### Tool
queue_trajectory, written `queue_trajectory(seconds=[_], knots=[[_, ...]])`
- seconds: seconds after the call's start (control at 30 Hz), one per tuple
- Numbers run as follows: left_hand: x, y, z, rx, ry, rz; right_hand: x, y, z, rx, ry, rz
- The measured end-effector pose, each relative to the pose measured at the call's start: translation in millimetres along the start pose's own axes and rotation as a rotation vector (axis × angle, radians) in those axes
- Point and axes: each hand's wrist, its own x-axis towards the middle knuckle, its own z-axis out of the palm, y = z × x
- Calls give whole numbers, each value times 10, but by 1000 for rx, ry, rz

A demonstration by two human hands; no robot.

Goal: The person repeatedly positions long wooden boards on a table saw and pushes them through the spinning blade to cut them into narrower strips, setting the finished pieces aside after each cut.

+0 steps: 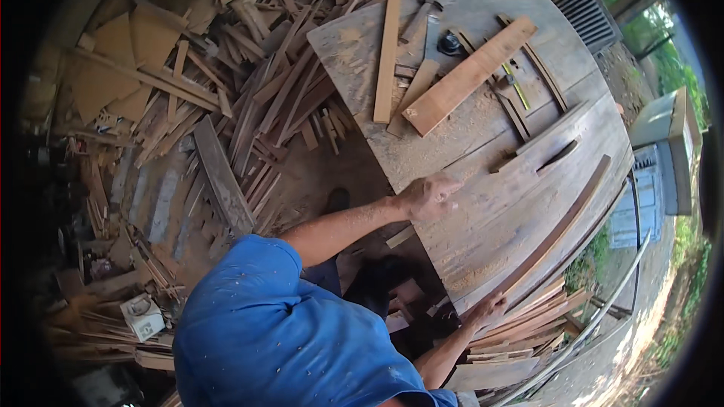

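Observation:
My left hand [427,197] is over the near left part of the wooden table [483,234], with its fingers curled in. It is slightly blurred, and whether anything is inside it does not show. On the right, my right hand [489,307] grips the near end of a long, narrow wooden strip [562,230]. The strip runs away from me along the table's right side and looks bent in this view. Farther up the table, a thick reddish board [471,75] lies across two thin dark wooden strips. To its left lies a longer, paler batten [388,53].
A hammer [419,19], a handsaw [432,36], a small black tool [449,43] and a yellow-green tool [516,87] lie on the table's far part. Heaped scrap wood [256,98] covers the ground at left. Stacked strips [528,316] are below the table's right edge.

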Motion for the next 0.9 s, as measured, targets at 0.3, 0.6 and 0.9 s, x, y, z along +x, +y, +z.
queue_trajectory(seconds=[0.3,0.6,0.9], knots=[[-1051,94,-98,-602,192,-96,-1906,-1702,640,522,-801,-317],[-2559,-2663,-2081,345,786,-1145,-2819,-2045,1842,-1,-1403,-538],[-1674,-4076,-2751,532,542,-1190,-2753,-722,1709,-440,-1135,-105]])
